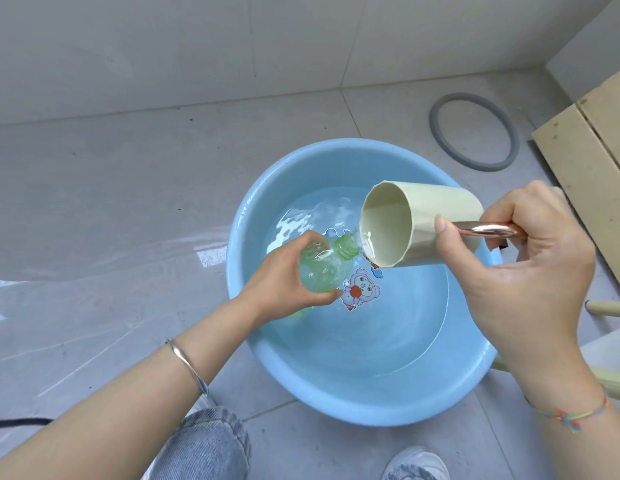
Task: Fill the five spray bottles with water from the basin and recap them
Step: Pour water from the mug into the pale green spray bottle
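1. Left hand (277,289) wraps our uncapped green spray bottle (324,268), tilted over the basin (336,403).
2. Right hand (530,271) grips the cup (436,206) by its handle (485,231), pouring at the neck (346,247).
3. We judge the bottle thin, wet, squeezable, growing heavier: hold mid-body, lightly.
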A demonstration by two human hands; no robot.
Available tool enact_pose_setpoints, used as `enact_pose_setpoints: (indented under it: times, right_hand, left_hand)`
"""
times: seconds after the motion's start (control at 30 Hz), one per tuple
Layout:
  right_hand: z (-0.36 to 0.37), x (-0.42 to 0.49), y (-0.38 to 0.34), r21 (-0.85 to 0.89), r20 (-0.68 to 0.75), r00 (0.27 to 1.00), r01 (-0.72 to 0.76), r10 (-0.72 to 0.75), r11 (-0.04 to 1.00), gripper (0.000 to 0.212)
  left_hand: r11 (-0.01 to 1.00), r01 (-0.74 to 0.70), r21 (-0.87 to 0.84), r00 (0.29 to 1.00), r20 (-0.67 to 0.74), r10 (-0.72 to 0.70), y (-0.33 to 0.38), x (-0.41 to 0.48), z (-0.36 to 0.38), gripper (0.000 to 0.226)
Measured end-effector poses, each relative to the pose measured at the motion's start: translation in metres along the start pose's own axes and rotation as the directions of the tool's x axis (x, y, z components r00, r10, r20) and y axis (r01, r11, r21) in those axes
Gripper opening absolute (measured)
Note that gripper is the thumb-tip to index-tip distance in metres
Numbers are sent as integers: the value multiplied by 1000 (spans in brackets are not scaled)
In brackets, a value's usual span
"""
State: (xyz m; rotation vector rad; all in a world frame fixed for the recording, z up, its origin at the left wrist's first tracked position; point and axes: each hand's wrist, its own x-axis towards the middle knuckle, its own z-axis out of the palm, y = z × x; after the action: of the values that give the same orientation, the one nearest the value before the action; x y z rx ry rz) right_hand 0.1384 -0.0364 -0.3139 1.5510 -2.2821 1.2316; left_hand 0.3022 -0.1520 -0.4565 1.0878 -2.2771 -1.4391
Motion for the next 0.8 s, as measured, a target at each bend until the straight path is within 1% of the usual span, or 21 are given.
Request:
enact_pose_setpoints:
  times: [0.17,0.43,0.8]
  right_hand:
    - [0,2,-4,-39,2,997,74,-74,996,34]
    - [4,2,-6,-81,14,991,135,-134,988,31]
    - [11,2,-8,-111,49,949,314,-311,943,31]
  left_hand:
    - [1000,-8,-8,1000,-4,8,0,0,0,62]
    - [1000,-14,-9,1000,-1,14,-1,1,0,63]
    - [1000,-12,6,1000,-1,12,-1,1,0,64]
